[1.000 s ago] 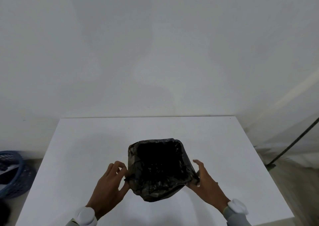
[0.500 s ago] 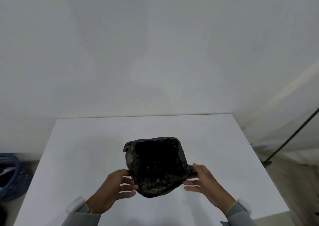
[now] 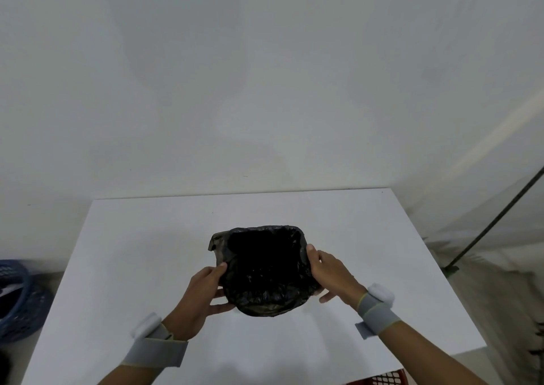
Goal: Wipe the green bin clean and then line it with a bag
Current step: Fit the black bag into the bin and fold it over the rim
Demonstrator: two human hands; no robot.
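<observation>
Head view: the bin (image 3: 265, 308), wrapped in a black bag (image 3: 262, 267) so that none of its green surface can be seen, is shown near the middle of the white counter (image 3: 368, 237), toward the near edge. The bag is folded over the rim on all sides, and a loose flap of it sticks out at the far left corner. The inside is lined in dark, crinkled plastic.

The bin is held from both sides. The left hand (image 3: 200, 293) is placed against the left wall, its grip curled round the bagged side, with the thumb laid up near the rim and the fingers tucked under and around the near lower edge. The right hand (image 3: 329, 273) is pressed to the right wall, the thumb at the rim and the fingers wrapped down the outside; its grip is likewise closed round the bagged wall. A grey band with a white block is worn on each wrist.

A blue basket (image 3: 14, 299) is seen on the floor left of the counter. A dark pole (image 3: 494, 223) is leaned at the right. A red crate (image 3: 385, 380) is glimpsed at the bottom edge.
</observation>
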